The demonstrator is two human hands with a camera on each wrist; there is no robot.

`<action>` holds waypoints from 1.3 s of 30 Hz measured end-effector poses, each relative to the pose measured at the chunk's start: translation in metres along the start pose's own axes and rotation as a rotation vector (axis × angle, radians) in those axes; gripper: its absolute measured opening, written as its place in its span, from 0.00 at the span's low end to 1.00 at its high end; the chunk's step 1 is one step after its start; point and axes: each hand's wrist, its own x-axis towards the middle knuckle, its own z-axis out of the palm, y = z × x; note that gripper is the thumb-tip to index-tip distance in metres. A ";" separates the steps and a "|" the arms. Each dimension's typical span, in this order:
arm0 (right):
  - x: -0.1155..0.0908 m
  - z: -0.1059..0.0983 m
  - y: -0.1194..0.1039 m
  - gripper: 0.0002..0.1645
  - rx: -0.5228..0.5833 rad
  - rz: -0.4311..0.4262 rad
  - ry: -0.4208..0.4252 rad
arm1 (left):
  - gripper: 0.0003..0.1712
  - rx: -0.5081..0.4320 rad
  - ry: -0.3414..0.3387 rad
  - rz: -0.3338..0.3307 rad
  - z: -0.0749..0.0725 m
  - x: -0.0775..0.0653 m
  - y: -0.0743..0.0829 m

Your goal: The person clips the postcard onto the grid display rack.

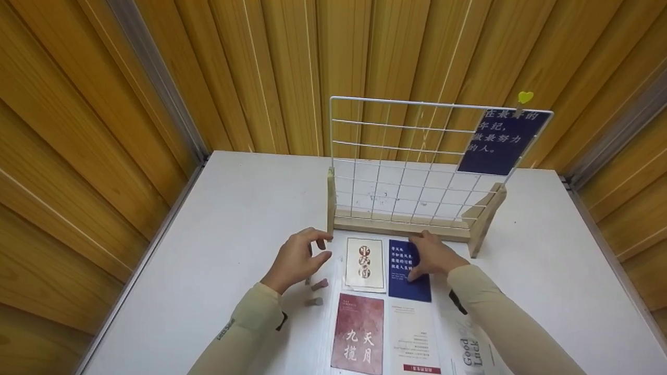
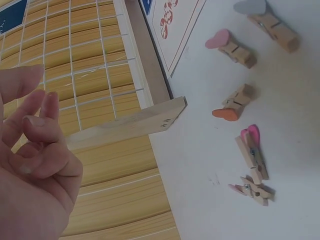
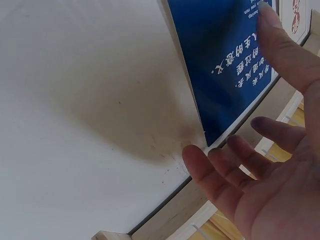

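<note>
My right hand point(image 1: 435, 254) is spread over a dark blue card point(image 1: 398, 284) with white writing. In the right wrist view its thumb lies across the blue card point(image 3: 215, 55), and the fingers reach past one corner; whether they touch it I cannot tell. My left hand point(image 1: 299, 258), fingers loosely bent and holding nothing, hovers left of a cream card point(image 1: 365, 265). Wooden clothespins with heart tops are near it: a pink one point(image 2: 232, 47), an orange one point(image 2: 234, 102) and several others. Behind stands a white wire grid point(image 1: 396, 151) on a wooden base point(image 1: 401, 224).
Another blue card point(image 1: 503, 146) hangs at the grid's top right from a clip with a yellow heart point(image 1: 526, 97). Closer to me lie a red card point(image 1: 358, 330), a white printed card point(image 1: 414, 328) and a "Good Luck" card point(image 1: 469, 349). Wood-look walls enclose the white table point(image 1: 208, 229).
</note>
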 end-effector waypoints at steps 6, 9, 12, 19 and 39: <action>-0.001 0.007 0.004 0.60 -0.014 0.021 0.011 | 0.17 0.021 -0.072 -0.046 0.009 -0.007 -0.004; -0.001 0.007 0.004 0.61 -0.010 0.022 0.019 | 0.16 0.022 -0.083 -0.061 0.011 -0.009 -0.005; -0.002 0.006 0.004 0.61 0.001 0.029 0.016 | 0.15 0.022 -0.086 -0.053 0.011 -0.009 -0.005; -0.004 0.000 0.006 0.60 -0.022 0.023 0.038 | 0.15 0.040 -0.094 -0.040 0.011 -0.007 -0.007; -0.002 0.009 0.004 0.58 0.072 -0.018 0.113 | 0.17 0.208 -0.276 -0.202 0.022 -0.010 -0.016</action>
